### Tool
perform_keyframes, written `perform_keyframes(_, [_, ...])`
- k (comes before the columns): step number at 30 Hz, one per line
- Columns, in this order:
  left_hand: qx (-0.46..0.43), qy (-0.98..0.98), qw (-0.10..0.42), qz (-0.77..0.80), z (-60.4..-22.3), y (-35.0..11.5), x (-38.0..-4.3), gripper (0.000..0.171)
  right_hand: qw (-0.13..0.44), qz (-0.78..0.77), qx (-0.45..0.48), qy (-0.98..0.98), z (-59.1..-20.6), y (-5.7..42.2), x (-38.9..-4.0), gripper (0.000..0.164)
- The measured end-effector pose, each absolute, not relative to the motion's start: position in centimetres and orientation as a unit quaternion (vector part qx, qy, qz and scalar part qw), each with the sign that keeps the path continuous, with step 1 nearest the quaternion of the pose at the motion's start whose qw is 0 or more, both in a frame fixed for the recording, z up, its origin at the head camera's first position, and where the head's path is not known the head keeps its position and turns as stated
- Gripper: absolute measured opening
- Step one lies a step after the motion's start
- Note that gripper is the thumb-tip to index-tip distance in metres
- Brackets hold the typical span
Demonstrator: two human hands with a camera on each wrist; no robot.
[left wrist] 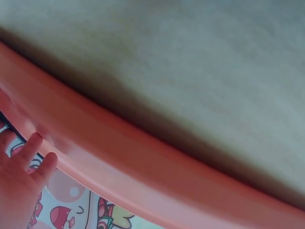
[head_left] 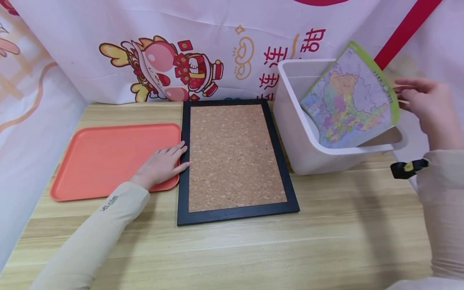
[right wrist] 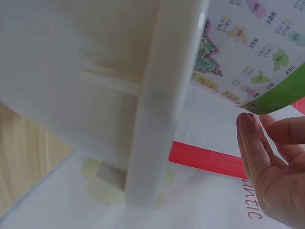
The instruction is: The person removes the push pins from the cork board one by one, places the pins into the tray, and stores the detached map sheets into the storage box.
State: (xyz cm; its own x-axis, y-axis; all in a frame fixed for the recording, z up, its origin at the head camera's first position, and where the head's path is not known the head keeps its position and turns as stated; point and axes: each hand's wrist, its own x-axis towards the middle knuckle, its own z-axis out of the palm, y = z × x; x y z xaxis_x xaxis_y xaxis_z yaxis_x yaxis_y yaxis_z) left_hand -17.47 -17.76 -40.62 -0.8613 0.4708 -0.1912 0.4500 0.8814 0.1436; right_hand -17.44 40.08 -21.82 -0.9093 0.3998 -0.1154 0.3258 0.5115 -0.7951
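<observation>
A map sheet with a green border [head_left: 353, 96] stands tilted in the white plastic bin [head_left: 311, 129], its upper part above the rim. At its right edge is my right hand [head_left: 422, 94], fingers loosely extended; in the right wrist view the fingertips [right wrist: 247, 124] are right at the map's green-edged corner [right wrist: 286, 93]. My left hand [head_left: 159, 165] lies with spread, straight fingers across the right rim of the orange-red tray [head_left: 105, 157], fingertips on the left side of a black-framed cork board [head_left: 235, 157]. The left wrist view shows the fingers beside the tray's edge [left wrist: 143, 148].
Tray, cork board and bin stand side by side on a wood-grain table [head_left: 232, 249]. Behind them hangs a white printed cloth [head_left: 232, 52] with cartoon figures and red lettering. A black strap with a buckle [head_left: 409, 167] is at the right sleeve.
</observation>
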Motion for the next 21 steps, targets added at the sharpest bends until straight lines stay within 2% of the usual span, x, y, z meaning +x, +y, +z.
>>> perform_keyframes(14, [0.237,0.963,0.115,0.048,-40.6,-17.8,-17.4,0.068,0.079,0.523,-0.241,-0.814,-21.3,39.9,-17.4,0.034])
perform_keyframes(21, [0.238,0.963,0.115,0.047,-40.6,-17.7,-17.4,0.069,0.091,0.518,-0.250,-0.813,-20.7,38.8,-17.0,0.039])
